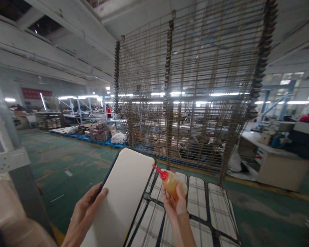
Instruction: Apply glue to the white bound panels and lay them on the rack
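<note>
My left hand (89, 206) grips the left edge of a long pale panel with a dark border (123, 192), thumb on its face and fingers behind. The panel is tilted, its rounded far end pointing away from me. My right hand (175, 202) is closed round a glue bottle (173, 185), a soft see-through bottle of amber liquid with a red cap. Its thin red nozzle (157, 168) points left, at the panel's upper right corner. I cannot tell whether the tip touches. Along the panel's edge near that corner runs a yellowish line.
Several similar dark-edged pale panels (197, 197) lie on a wire rack under my right hand. Tall stacked wire shelves (190, 85) rise behind it. A metal post (23, 185) stands at left, a work table (278, 168) at right. Goods sit on blue pallets (79, 136) beyond.
</note>
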Available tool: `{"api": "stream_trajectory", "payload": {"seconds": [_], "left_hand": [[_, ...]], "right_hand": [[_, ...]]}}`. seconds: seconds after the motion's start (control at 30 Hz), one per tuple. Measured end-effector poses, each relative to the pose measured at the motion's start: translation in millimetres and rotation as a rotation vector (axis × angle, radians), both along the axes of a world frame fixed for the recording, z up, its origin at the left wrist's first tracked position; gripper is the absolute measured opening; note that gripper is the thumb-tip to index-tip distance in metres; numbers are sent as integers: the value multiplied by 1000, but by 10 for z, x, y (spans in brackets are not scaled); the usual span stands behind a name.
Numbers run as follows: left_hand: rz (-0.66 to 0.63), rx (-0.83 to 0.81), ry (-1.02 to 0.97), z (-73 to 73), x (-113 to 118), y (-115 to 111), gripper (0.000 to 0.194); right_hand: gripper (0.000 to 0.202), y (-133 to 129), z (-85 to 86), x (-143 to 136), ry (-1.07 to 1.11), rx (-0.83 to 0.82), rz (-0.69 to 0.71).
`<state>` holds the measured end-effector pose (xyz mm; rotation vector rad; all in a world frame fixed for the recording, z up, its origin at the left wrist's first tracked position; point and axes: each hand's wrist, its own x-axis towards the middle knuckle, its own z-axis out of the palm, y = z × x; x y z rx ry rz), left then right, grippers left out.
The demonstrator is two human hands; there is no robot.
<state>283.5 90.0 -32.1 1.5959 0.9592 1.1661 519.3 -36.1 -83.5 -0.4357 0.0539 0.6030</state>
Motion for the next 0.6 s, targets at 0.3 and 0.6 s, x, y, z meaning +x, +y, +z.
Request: {"api": "stream_trajectory", "payload": {"seconds": [0.3,0.6], "left_hand": [[0,5,-55,-29,-64,-44,56],[54,5,-81,-81,-114,-23,52]], "right_hand": [[40,-6,50,-44,31,13,38],[37,-34,139,-119,131,38,65]]}}
